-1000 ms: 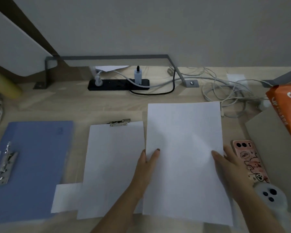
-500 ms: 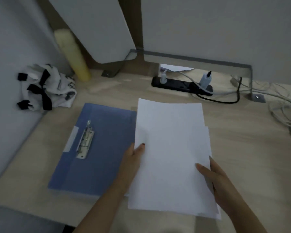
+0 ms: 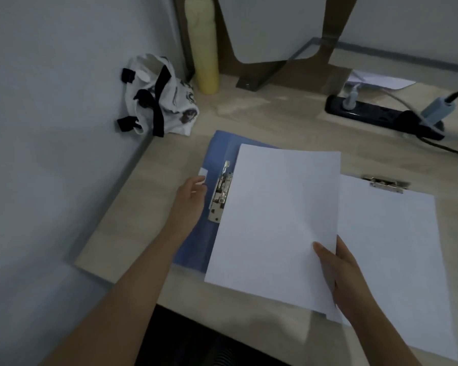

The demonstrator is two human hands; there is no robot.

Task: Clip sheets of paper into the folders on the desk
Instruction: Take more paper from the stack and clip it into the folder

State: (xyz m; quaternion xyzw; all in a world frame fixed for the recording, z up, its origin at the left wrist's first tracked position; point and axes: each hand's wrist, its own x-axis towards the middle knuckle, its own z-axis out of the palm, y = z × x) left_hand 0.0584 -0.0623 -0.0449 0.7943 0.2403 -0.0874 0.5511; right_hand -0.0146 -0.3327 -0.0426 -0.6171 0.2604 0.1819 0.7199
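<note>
The sheet of paper (image 3: 275, 220) covers most of the blue folder (image 3: 198, 247), leaving only its left strip and the metal clamp (image 3: 220, 196) in sight. Of the right hand (image 3: 347, 276) only the thumb shows on the sheet; the fingers of that grip lie beneath it. The left hand (image 3: 191, 196) is blurred at the folder's left edge, so whether it pinches or only touches cannot be told. A second sheet (image 3: 394, 260) hides whatever lies under its clip (image 3: 386, 184). The yellow roll (image 3: 202, 48) is cut off by the top edge.

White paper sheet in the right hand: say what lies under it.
Blue plastic folder, its silver metal clip exposed left of the white paper sheet; folder's right part is covered.
</note>
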